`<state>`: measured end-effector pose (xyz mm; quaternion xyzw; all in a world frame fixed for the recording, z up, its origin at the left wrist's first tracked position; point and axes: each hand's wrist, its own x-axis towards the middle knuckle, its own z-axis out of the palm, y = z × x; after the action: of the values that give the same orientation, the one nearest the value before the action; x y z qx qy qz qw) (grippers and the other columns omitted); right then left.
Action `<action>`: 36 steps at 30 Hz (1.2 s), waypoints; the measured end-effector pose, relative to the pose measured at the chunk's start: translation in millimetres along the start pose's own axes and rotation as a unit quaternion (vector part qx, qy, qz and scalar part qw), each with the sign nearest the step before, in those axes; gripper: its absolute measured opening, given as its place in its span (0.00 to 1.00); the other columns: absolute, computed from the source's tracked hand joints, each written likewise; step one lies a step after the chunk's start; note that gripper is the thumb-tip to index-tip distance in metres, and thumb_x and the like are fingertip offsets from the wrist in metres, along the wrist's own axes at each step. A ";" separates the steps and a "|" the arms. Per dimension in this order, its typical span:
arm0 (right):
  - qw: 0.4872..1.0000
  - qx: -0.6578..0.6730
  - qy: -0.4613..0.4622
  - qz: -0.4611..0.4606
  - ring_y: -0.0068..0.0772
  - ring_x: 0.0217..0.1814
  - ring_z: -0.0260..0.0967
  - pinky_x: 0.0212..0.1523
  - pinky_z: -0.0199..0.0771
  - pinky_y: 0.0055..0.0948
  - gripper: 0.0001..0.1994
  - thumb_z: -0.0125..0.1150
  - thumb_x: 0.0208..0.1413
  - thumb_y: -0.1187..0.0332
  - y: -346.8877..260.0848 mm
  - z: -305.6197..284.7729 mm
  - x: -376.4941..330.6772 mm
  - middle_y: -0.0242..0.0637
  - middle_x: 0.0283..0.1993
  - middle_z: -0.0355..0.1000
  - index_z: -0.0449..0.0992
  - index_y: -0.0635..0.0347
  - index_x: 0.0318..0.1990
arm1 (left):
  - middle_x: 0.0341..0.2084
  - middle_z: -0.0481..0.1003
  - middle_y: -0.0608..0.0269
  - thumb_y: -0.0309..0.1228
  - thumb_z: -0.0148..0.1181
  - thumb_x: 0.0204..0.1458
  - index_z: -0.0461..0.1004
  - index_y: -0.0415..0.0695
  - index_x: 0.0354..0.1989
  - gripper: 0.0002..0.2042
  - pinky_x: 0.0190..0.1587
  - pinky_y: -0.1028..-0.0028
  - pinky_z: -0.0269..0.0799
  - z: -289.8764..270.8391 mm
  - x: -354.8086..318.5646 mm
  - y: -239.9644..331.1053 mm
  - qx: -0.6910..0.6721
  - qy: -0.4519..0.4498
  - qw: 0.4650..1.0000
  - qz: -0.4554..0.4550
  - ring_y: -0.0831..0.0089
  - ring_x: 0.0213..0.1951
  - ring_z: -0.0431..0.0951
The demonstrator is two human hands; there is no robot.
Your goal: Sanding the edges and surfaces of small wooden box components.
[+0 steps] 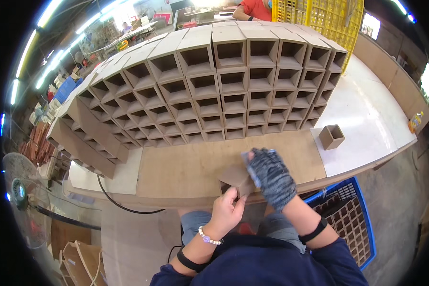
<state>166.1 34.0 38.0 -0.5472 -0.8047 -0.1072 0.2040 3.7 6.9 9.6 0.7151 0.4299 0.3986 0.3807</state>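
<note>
We've 1 brown box [236, 177] pinched in our left grip [227, 213]; our gloved right grip [272, 175] clasps a blurred pale pad [251, 172]!

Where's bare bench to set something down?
Free: white panel between the stack, lone box and brown side board; wooden panel left of the held box. Crowded: front, with left hand and right hand at that box; back, under the stack.

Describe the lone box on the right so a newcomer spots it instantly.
Find the big wall of stacked brown boxes. To its lower right, on the white tabletop, sits one small open-ended box. It stands alone, touching neither that wall nor the handheld box.
</note>
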 end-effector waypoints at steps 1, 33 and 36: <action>0.999 0.023 0.013 -0.030 0.41 0.56 0.61 0.60 0.53 0.43 0.18 0.47 0.49 0.66 -14.8 -8.2 -1.7 0.41 0.54 0.64 0.67 0.58 0.49 | 0.16 0.69 0.55 0.23 0.54 0.47 0.65 0.38 0.26 0.04 0.22 0.73 0.65 7.5 -1.3 -5.8 -0.045 0.036 0.998 0.025 0.66 0.17 0.70; 0.992 0.121 0.026 -0.031 0.45 0.57 0.60 0.60 0.55 0.38 0.20 0.49 0.48 0.68 4.1 24.7 6.4 0.48 0.54 0.64 0.66 0.63 0.50 | 0.13 0.66 0.52 0.23 0.54 0.46 0.63 0.38 0.26 0.05 0.22 0.64 0.65 8.2 6.2 3.0 0.095 0.049 0.991 0.081 0.52 0.19 0.70; 0.998 0.066 0.009 0.022 0.44 0.58 0.60 0.60 0.54 0.39 0.20 0.47 0.49 0.67 19.9 33.8 3.7 0.48 0.54 0.64 0.66 0.62 0.51 | 0.15 0.68 0.51 0.22 0.54 0.45 0.65 0.38 0.28 0.05 0.23 0.63 0.66 10.6 8.7 3.1 0.106 0.036 0.990 0.087 0.52 0.20 0.71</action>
<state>176.2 58.0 8.5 -0.5493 -0.7956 -0.0542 0.2497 17.0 11.6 10.4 0.7712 0.4195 0.4077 0.2511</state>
